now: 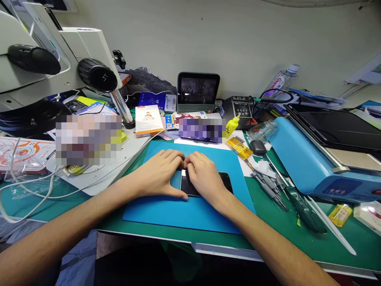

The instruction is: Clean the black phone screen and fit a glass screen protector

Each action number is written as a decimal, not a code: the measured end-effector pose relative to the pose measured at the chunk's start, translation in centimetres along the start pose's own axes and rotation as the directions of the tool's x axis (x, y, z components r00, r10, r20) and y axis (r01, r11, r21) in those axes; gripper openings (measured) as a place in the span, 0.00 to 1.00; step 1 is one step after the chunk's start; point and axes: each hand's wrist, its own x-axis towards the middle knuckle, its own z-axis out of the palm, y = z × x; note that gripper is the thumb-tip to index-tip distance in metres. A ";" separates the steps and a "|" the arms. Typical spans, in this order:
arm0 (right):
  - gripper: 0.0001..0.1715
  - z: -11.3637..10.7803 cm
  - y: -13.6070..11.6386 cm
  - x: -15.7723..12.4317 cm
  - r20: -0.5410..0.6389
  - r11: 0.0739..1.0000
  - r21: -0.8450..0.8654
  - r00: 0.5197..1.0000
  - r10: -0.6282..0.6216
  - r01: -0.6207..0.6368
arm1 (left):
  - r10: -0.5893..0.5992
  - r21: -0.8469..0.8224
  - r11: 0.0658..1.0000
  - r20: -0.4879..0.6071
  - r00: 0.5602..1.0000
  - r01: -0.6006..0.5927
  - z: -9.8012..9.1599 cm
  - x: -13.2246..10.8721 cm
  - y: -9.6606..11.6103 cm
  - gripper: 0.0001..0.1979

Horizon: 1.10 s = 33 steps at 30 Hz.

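Observation:
A black smartphone [226,183] lies flat on the blue mat [166,212], its long side running left to right. My left hand [159,172] spans the phone's left end, with the thumb along the near edge and the fingers bent at the far corner. Over the phone's left half rests my right hand [205,174], its fingers curled and pinched together at that far left corner. The fingertips of both hands meet there. Anything between the right fingertips is hidden, and the right hand covers the middle of the screen.
A microscope [97,75] stands at left, with a white cable [50,186] below it. Behind the mat are a display [199,89] and a yellow bottle [232,126]. Tweezers and screwdrivers [306,210] lie at right beside a blue machine [306,167].

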 end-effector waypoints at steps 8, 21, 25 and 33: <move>0.14 0.2 -0.1 0.1 0.017 1.000 -0.026 1.000 -0.001 0.001 | -0.009 -0.038 0.999 -0.001 1.000 0.008 -0.2 0.1 0.1 0.39; 0.16 0.1 0.2 0.5 0.017 0.981 0.152 0.993 0.120 -0.121 | 0.026 -0.025 0.999 0.005 1.000 -0.026 -0.4 -0.1 0.3 0.39; 0.17 0.0 0.3 0.6 0.025 0.963 0.221 0.988 0.154 -0.156 | 0.017 -0.028 0.999 0.028 0.999 -0.016 -0.8 -0.1 0.6 0.37; 0.17 -0.2 0.5 0.6 0.024 0.918 0.345 0.980 0.198 -0.194 | -0.006 -0.030 1.000 0.044 0.999 0.008 -1.0 0.0 0.8 0.35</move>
